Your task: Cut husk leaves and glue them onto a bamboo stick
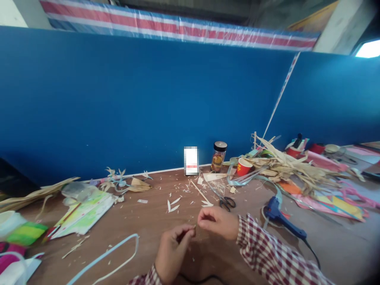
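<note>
My left hand hovers over the near middle of the table, thumb and forefinger pinched on a tiny thing too small to name. Close by on the right, my right hand has its fingers curled together near the left fingertips; whether anything is in them is hidden. Just beyond the right hand lie black-handled scissors. Ahead of both hands are small pale leaf-shaped pieces, a thin pale stick and scattered trimmings.
A blue glue gun with a cord lies at right. Behind stand a black-lidded jar and a red paper cup, beside heaped dry husks. Left are a painted sheet and a pale blue strip. A blue partition rises behind.
</note>
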